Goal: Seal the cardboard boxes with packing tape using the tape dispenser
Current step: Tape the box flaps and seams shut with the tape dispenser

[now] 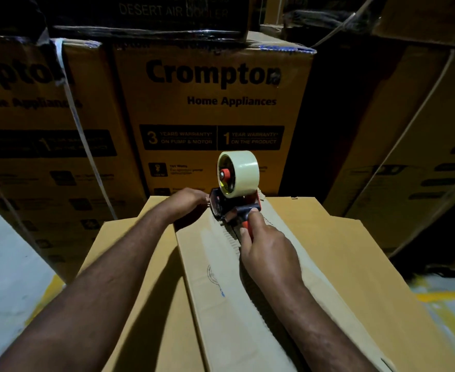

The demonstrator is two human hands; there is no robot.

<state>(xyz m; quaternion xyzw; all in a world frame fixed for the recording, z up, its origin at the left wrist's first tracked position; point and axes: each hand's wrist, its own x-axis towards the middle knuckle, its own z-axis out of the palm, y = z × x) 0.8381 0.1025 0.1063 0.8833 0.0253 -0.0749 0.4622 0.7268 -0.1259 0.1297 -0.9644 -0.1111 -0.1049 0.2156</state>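
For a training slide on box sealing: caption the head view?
Right hand grips the tape dispenser at the far end of the cardboard box seam; left hand at the dispenser's front.

Head view — forward, down, close

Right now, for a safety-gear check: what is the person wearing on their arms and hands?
Nothing that shows. Left hand and right hand are ungloved; neither wrist carries a watch or band; both forearms are uncovered to the picture's edge, no sleeve in view. Rings: too blurred to tell.
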